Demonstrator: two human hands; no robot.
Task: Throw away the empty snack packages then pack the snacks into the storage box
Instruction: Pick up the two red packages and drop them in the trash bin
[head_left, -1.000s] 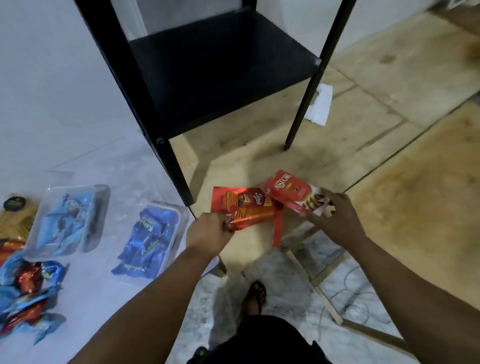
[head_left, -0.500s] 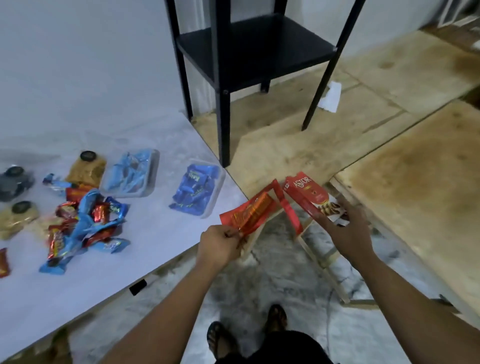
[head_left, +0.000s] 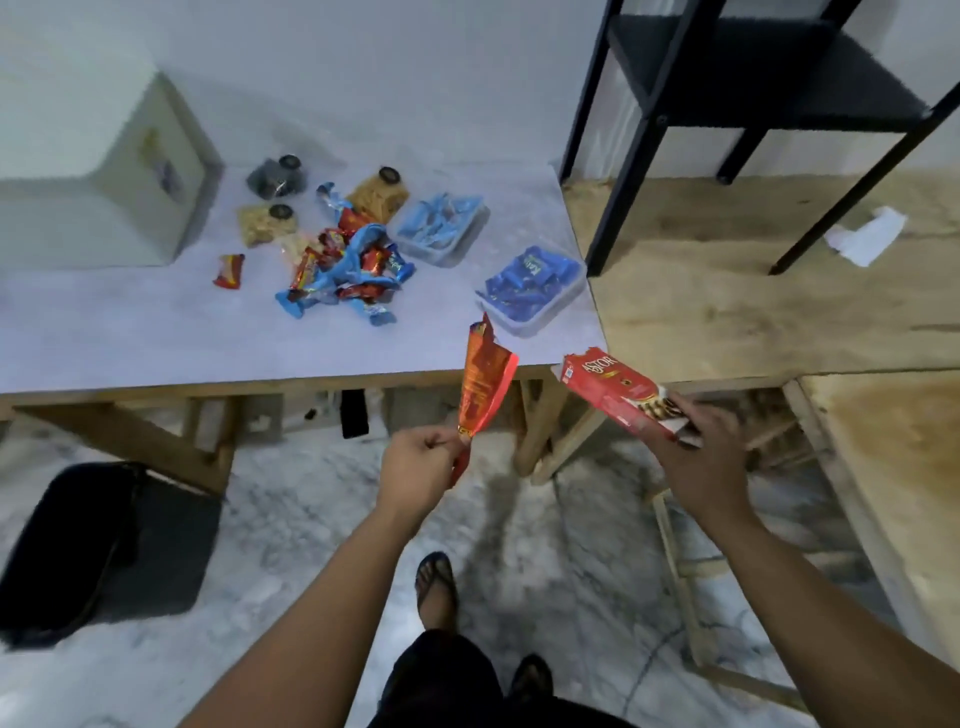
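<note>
My left hand pinches the bottom of a flattened red-orange snack wrapper, which stands up in front of the table edge. My right hand grips a red Astor box, torn open at its far end. On the pale table lies a heap of small red and blue wrapped snacks. Beside it are two clear trays of blue packets and three lidded jars. A white box stands at the table's back left.
A black bin sits on the marble floor at lower left, below the table. A black metal shelf stands at upper right over plywood flooring, with a white paper scrap beneath it. My sandalled feet are below.
The view has swung left, bringing the whole table, white box and black bin into sight. Both hands still hold the same packages, now nearer the table's front edge.
</note>
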